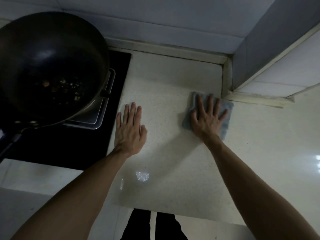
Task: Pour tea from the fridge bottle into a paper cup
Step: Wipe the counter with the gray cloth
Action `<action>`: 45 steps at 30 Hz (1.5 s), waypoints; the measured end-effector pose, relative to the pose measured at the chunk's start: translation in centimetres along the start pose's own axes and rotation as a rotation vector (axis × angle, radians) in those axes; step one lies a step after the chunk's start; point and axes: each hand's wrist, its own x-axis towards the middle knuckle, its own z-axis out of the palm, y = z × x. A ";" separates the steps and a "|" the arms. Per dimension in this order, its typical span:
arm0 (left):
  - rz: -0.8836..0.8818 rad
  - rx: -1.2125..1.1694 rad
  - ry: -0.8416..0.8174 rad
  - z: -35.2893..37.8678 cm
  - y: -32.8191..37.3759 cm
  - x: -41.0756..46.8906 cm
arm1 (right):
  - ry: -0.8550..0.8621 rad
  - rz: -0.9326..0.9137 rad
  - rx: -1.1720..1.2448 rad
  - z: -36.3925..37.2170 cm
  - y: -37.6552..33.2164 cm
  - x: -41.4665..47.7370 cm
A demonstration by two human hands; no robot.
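Here, at the far left, a dark wok (48, 66) sits on a black hob (72, 149), filling the 9 to 11 o'clock part of the view. Small brownish scraps lie in its bowl toward 6 o'clock, and its handle (10, 142) runs off toward 8 o'clock. Under the wok's 4 o'clock edge a metal tray (102, 110) shows, partly hidden by the rim.

Just right of the hob's edge, the left hand (130, 130) lies palm down on the pale speckled surface (164, 87). Its fingers are straight and close together, pointing to 12 o'clock, and it holds nothing.

Farther right, near 2 o'clock from the left hand and well apart from it, the right hand (207, 122) presses flat on a blue-grey cloth (226, 116). The fingers are spread and straight over the cloth, not curled round it; the cloth shows past the fingertips and along the hand's 3 o'clock side. The cloth lies on the surface just beside the foot of a tiled wall corner (259, 49), which stands at 1 o'clock.

At 6 o'clock, below the surface's front edge, dark trousers (138, 227) show between the two bare forearms.

Where the tea bottle and the paper cup stand cannot be told from this view.
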 end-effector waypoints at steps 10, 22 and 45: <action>0.012 0.004 -0.001 0.1 -0.3 0.0 | -0.076 -0.255 -0.059 3.1 -9.0 -4.6; 0.016 0.014 0.007 0.1 -0.2 0.0 | -0.055 -0.072 0.037 0.7 6.6 -11.7; 0.018 0.013 0.010 0.1 -0.4 0.0 | -0.098 -0.427 -0.037 3.7 -4.6 -11.0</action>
